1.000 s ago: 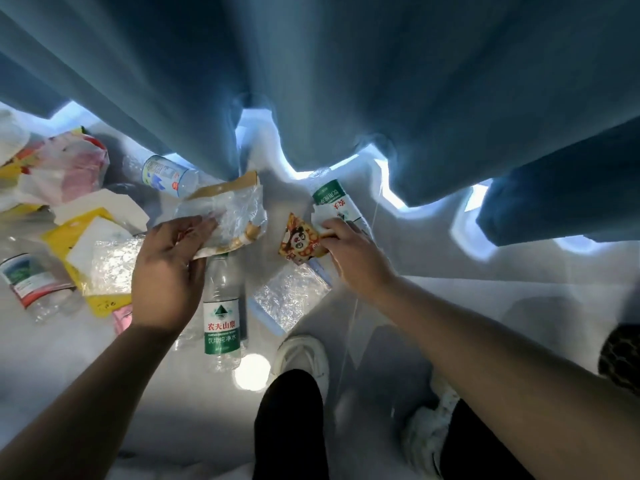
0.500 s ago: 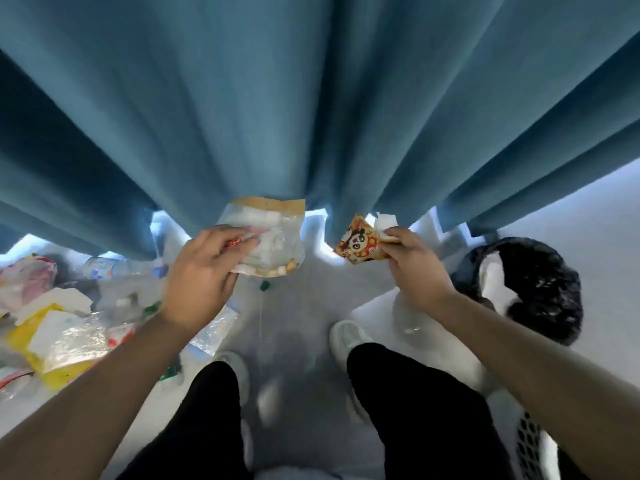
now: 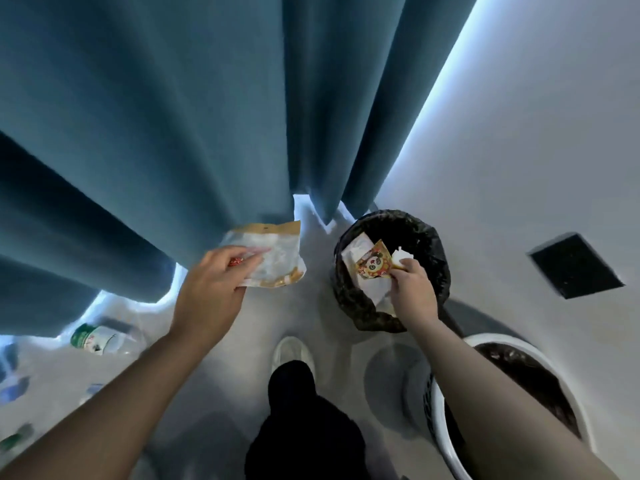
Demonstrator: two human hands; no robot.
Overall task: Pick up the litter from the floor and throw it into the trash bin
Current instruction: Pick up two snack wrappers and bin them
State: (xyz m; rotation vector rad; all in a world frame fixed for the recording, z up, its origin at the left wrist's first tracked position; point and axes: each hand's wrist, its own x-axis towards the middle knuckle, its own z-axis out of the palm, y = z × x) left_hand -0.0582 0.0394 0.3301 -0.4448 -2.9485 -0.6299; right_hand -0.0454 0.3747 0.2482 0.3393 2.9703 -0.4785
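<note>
the left hand (image 3: 211,289) is gripping a clear plastic bag (image 3: 277,261) with a brown top strip, with the thumb and curled fingers pinching the bag's lower left edge. a small red scrap (image 3: 237,261) is showing between those fingers. the bag is hanging in the air in front of the blue curtain (image 3: 156,133), above the grey floor (image 3: 322,299) and to the left of the trash bin (image 3: 431,237). the right hand (image 3: 412,289) is reaching over the bin's open mouth, its fingertips pinching a panda-print wrapper (image 3: 372,265) together with a white scrap (image 3: 401,255). both items are sitting over the bin opening and are not yet released. the bin is carrying a black liner and is holding crumpled white paper (image 3: 356,249) inside. a white basket (image 3: 438,410) with a dark liner is standing near the bin, under the right forearm. a plastic bottle (image 3: 100,339) with a green label is lying on the floor at the left, well apart from the bin. one white shoe (image 3: 292,351) is standing on the floor between the two arms.
</note>
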